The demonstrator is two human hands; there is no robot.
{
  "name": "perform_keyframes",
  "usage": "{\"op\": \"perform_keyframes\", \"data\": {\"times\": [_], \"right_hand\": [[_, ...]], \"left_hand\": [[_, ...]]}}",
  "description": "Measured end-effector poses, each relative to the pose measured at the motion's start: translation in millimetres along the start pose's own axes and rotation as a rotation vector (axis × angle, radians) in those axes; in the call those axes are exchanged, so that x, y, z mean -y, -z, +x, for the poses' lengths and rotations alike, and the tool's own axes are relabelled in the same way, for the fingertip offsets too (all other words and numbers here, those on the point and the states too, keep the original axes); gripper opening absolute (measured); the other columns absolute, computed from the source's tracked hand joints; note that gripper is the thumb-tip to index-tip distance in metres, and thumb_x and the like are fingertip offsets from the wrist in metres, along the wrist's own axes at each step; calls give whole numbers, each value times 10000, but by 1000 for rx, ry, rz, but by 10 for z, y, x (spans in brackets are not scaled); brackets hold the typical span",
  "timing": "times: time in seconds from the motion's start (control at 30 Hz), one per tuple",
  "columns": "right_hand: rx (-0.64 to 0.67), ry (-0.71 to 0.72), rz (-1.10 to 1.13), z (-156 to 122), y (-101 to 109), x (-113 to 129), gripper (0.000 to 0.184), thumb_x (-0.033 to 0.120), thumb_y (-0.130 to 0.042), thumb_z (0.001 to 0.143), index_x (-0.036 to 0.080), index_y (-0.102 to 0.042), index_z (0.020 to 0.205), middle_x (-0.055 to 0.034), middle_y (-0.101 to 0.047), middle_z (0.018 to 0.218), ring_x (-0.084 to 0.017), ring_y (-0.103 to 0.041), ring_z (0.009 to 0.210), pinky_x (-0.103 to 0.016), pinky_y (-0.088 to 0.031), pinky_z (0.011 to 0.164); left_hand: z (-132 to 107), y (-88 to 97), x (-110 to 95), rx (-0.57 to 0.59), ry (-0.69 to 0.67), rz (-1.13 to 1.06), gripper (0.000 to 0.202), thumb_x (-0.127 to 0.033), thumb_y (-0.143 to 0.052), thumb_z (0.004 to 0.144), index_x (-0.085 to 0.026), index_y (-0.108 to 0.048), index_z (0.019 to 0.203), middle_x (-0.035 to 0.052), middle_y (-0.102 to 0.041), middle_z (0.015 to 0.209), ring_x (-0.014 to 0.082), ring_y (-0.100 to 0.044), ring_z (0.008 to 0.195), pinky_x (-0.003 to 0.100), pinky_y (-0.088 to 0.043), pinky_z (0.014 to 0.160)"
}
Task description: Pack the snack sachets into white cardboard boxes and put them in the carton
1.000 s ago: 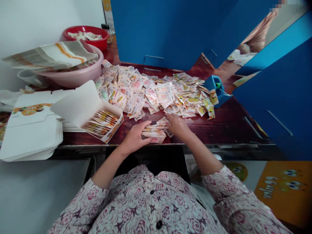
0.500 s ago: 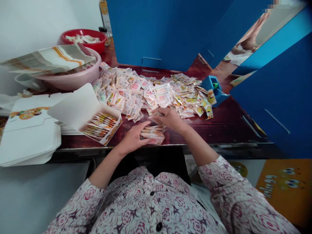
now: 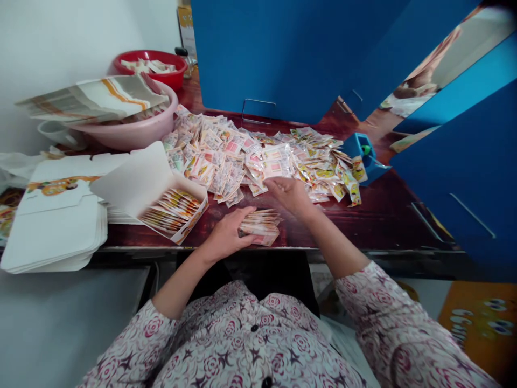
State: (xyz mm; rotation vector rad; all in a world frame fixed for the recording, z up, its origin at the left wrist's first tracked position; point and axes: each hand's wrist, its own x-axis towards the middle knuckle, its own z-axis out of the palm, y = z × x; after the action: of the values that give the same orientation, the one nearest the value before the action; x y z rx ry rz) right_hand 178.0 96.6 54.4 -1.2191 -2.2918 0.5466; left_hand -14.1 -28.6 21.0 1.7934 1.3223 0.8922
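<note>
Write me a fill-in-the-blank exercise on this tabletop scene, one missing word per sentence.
The left hand rests on a ____ of sachets.
The right hand, open, is nearest the loose ____ of sachets on the wooden table.
The open white box lies to the ____ of the left hand.
The basin at the back, holding white pieces, is ____.

Missing words: stack; pile; left; red.

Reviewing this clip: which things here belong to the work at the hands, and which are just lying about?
Part of the work:
left hand on a stack of printed packets
right hand, open, by the loose packets
open white carton holding packets
flat white cartons

Lying about:
pink basin
red bowl
blue holder
</note>
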Motion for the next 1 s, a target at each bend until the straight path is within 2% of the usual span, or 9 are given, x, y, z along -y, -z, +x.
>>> {"op": "perform_keyframes", "data": {"times": [0.1,0.17,0.4,0.53,0.63,0.73,0.83,0.93,1.0], "right_hand": [[-89,54,-256,302,80,-223,407,217,-563,880,182,-664,1273,-121,-629,1396,-326,-550,1289,-504,-409,1067],[-33,69,-369,437,116,-340,423,172,-584,855,175,-665,1270,-136,-594,1440,-350,-489,1360,-575,-323,1122],[-120,-75,-176,272,137,-259,311,300,-501,951,174,-772,1035,-85,-776,939,-230,-690,833,-327,-482,761],[193,16,42,-110,42,-11,369,409,-500,968,178,-747,821,-13,-684,695,-144,-568,635,-268,-407,616],[329,97,154,-326,-64,162,504,508,-429,1005,169,-683,733,-2,-606,630,-114,-484,597,-259,-364,584],[316,154,216,-387,-135,251,548,541,-375,1019,155,-688,787,-19,-630,694,-117,-516,647,-254,-381,603],[339,104,219,-272,-106,195,542,547,-384,1012,155,-744,912,-38,-696,751,-153,-600,693,-265,-439,633],[140,31,52,-32,25,-8,416,413,-434,1003,155,-755,1065,-94,-763,1004,-240,-681,943,-338,-509,829],[6,55,-178,140,124,-182,363,257,-477,955,159,-703,1222,-121,-695,1282,-304,-591,1225,-444,-431,1046]], "left_hand": [[-13,19,-45,4,23,10,664,-330,-753,795,-211,-506,1400,122,-595,1429,289,-574,1314,488,-439,1143],[-17,21,-55,0,44,18,687,-321,-750,788,-206,-492,1415,124,-578,1453,289,-557,1339,484,-424,1159],[-22,-2,-16,-4,37,34,740,-296,-738,785,-174,-442,1453,162,-523,1502,310,-515,1385,499,-399,1180],[-21,-49,71,-76,-25,32,791,-313,-751,791,-226,-380,1484,162,-510,1496,316,-492,1399,525,-386,1181],[-1,-76,141,-179,-97,40,984,-331,-806,739,-233,-246,1542,186,-350,1593,343,-343,1494,548,-311,1222],[24,-66,153,-127,-84,9,1074,-336,-818,724,-217,-167,1571,206,-274,1632,365,-292,1517,570,-275,1235],[31,-29,108,-27,-13,-36,966,-317,-780,757,-209,-250,1557,197,-398,1577,358,-410,1457,566,-332,1208],[23,0,55,-25,-4,-44,889,-302,-766,755,-206,-335,1526,175,-465,1538,343,-471,1413,553,-360,1194],[16,6,35,-23,7,-36,878,-302,-760,750,-195,-351,1520,173,-487,1520,336,-497,1390,546,-373,1186]]}}
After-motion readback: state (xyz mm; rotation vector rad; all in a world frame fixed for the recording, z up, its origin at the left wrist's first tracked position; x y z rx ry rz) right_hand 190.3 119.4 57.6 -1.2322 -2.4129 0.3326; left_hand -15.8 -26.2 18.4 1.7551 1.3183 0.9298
